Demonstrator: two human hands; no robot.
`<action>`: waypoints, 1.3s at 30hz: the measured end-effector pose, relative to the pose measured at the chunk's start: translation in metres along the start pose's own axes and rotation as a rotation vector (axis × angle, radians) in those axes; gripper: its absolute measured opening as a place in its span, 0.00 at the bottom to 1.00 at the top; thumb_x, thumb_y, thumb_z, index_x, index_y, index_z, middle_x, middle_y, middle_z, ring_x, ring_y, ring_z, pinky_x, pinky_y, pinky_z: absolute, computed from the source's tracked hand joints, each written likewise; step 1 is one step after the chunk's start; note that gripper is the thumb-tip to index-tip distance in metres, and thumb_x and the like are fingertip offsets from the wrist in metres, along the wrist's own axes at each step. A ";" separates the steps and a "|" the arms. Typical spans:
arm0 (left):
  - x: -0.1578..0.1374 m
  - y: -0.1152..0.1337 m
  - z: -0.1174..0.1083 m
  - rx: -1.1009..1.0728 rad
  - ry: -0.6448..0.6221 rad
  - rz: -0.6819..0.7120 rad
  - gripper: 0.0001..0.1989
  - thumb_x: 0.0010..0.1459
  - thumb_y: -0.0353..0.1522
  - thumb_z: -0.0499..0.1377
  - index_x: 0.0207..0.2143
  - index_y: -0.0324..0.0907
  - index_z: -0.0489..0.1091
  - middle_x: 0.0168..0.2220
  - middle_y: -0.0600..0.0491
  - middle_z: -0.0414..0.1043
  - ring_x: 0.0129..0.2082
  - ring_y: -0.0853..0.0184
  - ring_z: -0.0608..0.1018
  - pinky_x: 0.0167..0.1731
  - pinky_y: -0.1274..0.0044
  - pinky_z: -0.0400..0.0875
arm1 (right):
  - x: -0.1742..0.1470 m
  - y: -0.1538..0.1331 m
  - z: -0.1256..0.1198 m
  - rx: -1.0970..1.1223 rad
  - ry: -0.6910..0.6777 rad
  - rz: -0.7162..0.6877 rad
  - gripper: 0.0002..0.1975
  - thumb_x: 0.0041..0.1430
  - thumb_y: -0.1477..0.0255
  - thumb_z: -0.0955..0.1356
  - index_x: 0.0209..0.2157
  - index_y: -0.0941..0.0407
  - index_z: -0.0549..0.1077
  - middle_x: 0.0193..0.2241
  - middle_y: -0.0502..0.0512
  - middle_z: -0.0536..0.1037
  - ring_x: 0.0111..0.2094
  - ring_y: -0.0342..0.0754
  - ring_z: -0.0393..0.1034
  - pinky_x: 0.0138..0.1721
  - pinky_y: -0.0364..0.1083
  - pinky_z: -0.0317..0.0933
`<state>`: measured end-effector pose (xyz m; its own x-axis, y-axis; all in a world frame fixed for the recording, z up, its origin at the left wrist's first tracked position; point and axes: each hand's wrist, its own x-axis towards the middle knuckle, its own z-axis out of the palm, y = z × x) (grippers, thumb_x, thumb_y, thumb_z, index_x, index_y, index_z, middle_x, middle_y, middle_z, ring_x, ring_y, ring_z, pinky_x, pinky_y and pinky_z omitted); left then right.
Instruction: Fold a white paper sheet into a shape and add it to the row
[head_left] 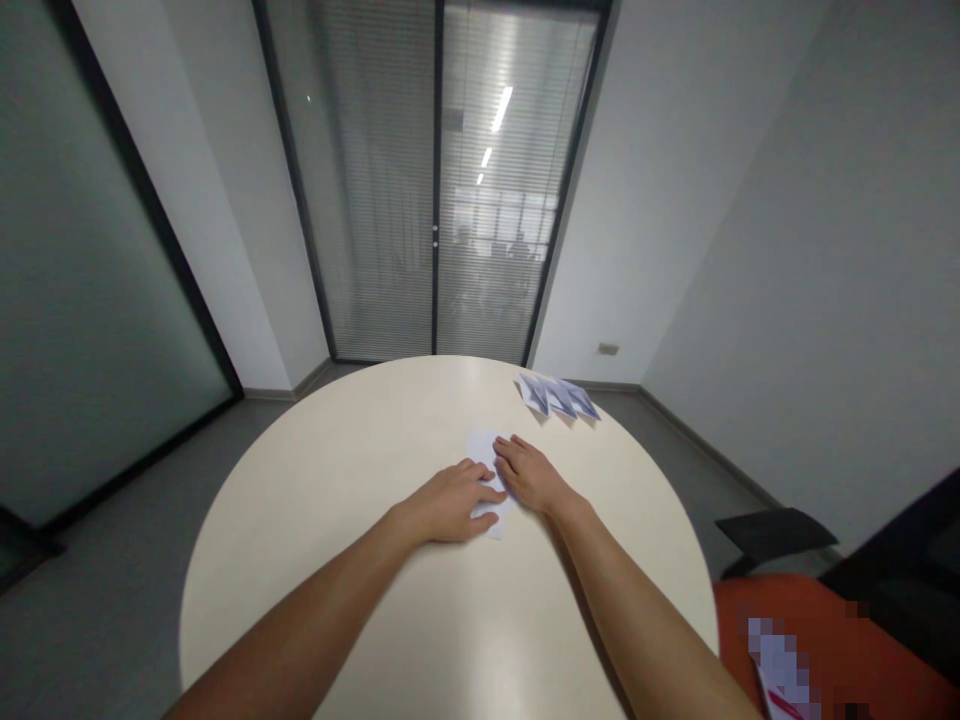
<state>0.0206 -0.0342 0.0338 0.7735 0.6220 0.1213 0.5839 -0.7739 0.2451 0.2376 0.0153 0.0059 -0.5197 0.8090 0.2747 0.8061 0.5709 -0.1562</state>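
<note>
A narrow piece of white paper (484, 443) lies flat near the middle of the round table, partly covered by both hands. My left hand (454, 502) rests on its left side with the fingers spread across it. On its right edge lies my right hand (529, 474), fingers stretched out and pointing away to the left. Whether the paper has a fold under the fingers is hidden. Several folded paper pieces (556, 397) stand in an overlapping row near the table's far right edge.
The cream round table (300, 520) fills the lower middle. To the right is an orange chair (847, 640) with a black armrest (776, 533) and a partly blurred item on its seat. A glass partition with blinds (382, 200) stands behind the table.
</note>
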 end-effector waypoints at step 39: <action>0.006 -0.006 0.011 0.012 0.080 -0.014 0.16 0.69 0.35 0.51 0.50 0.44 0.76 0.54 0.52 0.74 0.56 0.65 0.74 0.57 0.72 0.71 | 0.002 -0.002 0.008 -0.012 -0.106 0.166 0.27 0.70 0.72 0.57 0.68 0.59 0.62 0.69 0.59 0.60 0.71 0.61 0.48 0.68 0.62 0.51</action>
<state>0.0247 -0.0274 0.0222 0.7435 0.6396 0.1951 0.5974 -0.7665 0.2358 0.2328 0.0166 -0.0005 -0.4059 0.9024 0.1446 0.8862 0.4273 -0.1791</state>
